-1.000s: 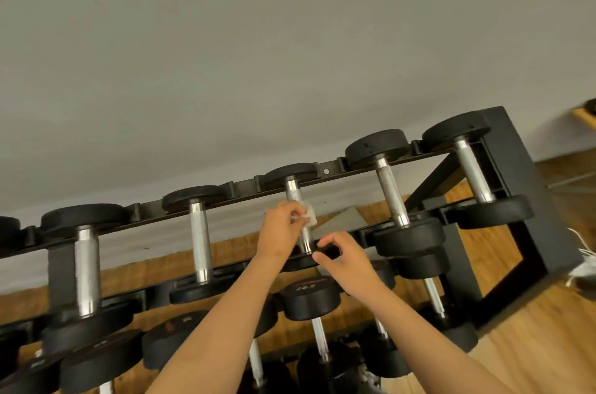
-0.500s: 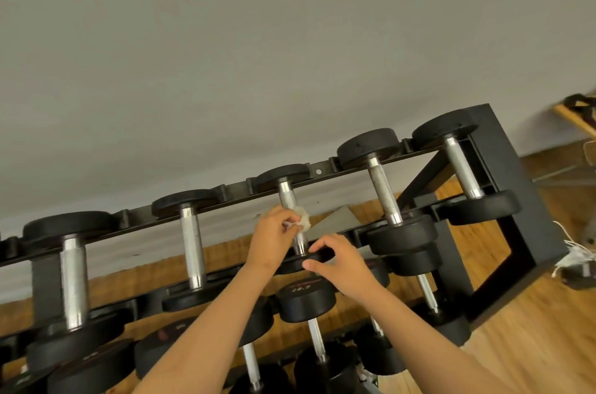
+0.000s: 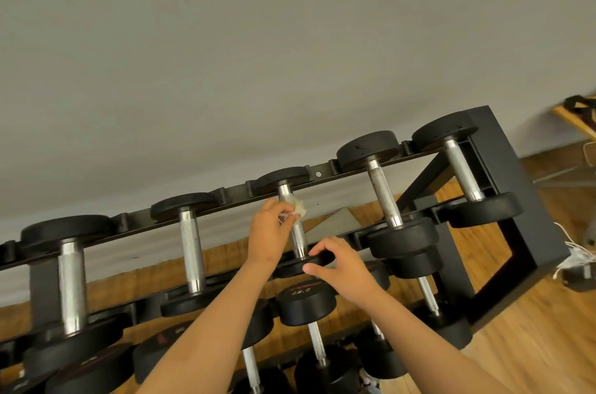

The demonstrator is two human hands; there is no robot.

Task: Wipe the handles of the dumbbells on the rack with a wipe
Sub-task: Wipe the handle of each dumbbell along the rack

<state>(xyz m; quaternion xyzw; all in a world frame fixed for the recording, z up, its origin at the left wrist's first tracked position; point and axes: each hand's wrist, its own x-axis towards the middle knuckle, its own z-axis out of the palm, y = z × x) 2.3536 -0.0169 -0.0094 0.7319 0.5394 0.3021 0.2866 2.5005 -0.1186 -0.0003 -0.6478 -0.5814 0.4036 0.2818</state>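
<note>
A grey wall fills the upper part of the view, and wooden floor shows at the lower right. Against the wall stands a black dumbbell rack, its top tier running from lower left up to the right, with lower tiers beneath it.

Five dumbbells lie across the top tier, each with black round heads and a knurled steel handle. From the left: the largest dumbbell, a smaller one, the middle dumbbell, then two more at the right and. On the tier below, a dumbbell head marked 22.5 sits just under the hands; further dumbbells lie lower, partly hidden by the forearms.

The left hand is at the upper part of the middle dumbbell's handle, its fingers closed around a small crumpled white wipe and pressing it against the steel. The right hand is at the near head of the same dumbbell, thumb and fingers curved around the head's rim in a loose hold.

At the far right, white cord lies on the floor beside the rack's end frame.
</note>
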